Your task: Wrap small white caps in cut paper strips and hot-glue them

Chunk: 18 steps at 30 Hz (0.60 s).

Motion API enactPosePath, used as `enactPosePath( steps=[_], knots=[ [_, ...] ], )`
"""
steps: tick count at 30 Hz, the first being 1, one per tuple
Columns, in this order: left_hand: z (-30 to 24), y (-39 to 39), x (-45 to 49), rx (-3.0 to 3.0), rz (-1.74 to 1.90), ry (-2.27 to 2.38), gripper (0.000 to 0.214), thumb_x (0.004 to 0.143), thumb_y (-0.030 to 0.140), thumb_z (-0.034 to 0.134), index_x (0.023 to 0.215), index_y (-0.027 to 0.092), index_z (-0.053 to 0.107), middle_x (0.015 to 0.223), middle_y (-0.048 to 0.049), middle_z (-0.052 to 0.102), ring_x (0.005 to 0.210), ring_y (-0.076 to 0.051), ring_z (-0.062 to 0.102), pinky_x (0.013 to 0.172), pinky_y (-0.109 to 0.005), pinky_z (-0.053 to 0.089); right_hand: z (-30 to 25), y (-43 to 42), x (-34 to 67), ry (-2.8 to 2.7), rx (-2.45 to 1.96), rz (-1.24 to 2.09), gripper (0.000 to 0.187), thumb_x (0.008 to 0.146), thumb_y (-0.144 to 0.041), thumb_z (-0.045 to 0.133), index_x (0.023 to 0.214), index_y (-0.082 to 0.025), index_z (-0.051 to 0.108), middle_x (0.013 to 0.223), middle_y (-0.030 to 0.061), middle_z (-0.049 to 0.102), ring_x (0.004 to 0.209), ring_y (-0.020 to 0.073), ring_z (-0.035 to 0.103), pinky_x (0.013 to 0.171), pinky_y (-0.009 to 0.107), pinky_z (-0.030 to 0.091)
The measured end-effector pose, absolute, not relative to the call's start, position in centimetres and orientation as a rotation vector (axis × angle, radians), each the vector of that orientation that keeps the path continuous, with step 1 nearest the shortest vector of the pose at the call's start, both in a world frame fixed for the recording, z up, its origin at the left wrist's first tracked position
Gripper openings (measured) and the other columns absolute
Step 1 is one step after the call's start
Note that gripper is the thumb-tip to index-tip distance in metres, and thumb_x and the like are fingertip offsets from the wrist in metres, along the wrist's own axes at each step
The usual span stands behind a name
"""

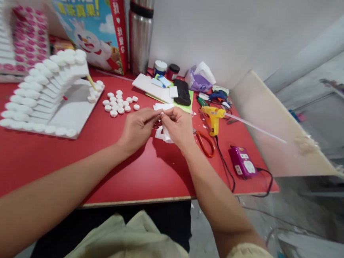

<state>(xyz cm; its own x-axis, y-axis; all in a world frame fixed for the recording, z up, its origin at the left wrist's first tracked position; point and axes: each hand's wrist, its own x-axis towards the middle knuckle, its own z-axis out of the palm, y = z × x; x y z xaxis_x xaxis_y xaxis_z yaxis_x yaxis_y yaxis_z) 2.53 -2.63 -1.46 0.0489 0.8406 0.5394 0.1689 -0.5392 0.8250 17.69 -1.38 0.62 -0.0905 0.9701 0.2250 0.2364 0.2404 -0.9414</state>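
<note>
Bare forearms; pale yellowish sleeves, apparently short, dark trousers.

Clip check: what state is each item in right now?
Left hand: pinching white piece.
Right hand: pinching it too.
Glue gun: set down, unheld.
Flask: upright, capped.
White discs: loose on table.
Scissors: lying flat, blades hidden.

We log craft workbench, hobby workshop corner. We see red table [68,156] cluttered: yellow glue gun [213,118], orange scissors [205,143], power strip [242,161], paint jars [160,67], white scraps [163,135], white discs [119,103], stepped foam model [48,95]. Plain wall [227,30] behind.
</note>
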Motion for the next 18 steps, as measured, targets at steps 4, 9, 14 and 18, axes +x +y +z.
enactPosePath(
  steps=[4, 9, 14, 18],
  knots=[
    [-1.3, -1.9, 2.1, 1.422, 1.423, 0.962, 0.024, 0.086, 0.028, 0.075, 0.104, 0.018, 0.085, 0.086, -0.0054, 0.079, 0.070, -0.016, 0.068, 0.070, -0.030, 0.058, 1.0, -1.6, 18.0, -1.735, -1.160, 0.839, 0.011, 0.089, -0.031, 0.060, 0.089, -0.021, 0.063, 0.077, 0.0016, 0.071, 0.070, 0.0169, 0.064, 0.066, 0.030, 0.048],
    [-0.8, -1.8, 1.7, 1.246, 1.312, 0.915, 0.020, 0.078, 0.027, 0.080, 0.096, 0.018, 0.084, 0.080, -0.0039, 0.076, 0.064, -0.013, 0.064, 0.064, -0.028, 0.055, 1.7, -2.0, 18.4, -1.992, -1.116, 0.562, 0.015, 0.097, -0.026, 0.054, 0.095, -0.019, 0.067, 0.083, 0.0037, 0.073, 0.077, 0.0176, 0.065, 0.075, 0.031, 0.048],
    [-0.1, -2.2, 1.4, 1.209, 1.211, 0.921, 0.017, 0.079, 0.031, 0.082, 0.076, 0.016, 0.078, 0.062, -0.0012, 0.065, 0.054, -0.012, 0.057, 0.053, -0.025, 0.049, 1.8, -1.8, 18.6, -1.998, -1.074, 0.598, 0.019, 0.099, -0.025, 0.054, 0.105, -0.021, 0.072, 0.100, 0.0045, 0.078, 0.092, 0.0192, 0.071, 0.085, 0.031, 0.051],
    [-0.2, -2.0, 1.4, 1.134, 1.197, 0.900, 0.017, 0.075, 0.030, 0.084, 0.076, 0.014, 0.079, 0.060, -0.0020, 0.065, 0.052, -0.011, 0.056, 0.051, -0.024, 0.048, 1.6, -1.5, 18.6, -1.940, -1.132, 0.649, 0.020, 0.097, -0.024, 0.058, 0.107, -0.020, 0.075, 0.098, 0.0033, 0.079, 0.089, 0.0180, 0.071, 0.083, 0.029, 0.051]
  ],
)
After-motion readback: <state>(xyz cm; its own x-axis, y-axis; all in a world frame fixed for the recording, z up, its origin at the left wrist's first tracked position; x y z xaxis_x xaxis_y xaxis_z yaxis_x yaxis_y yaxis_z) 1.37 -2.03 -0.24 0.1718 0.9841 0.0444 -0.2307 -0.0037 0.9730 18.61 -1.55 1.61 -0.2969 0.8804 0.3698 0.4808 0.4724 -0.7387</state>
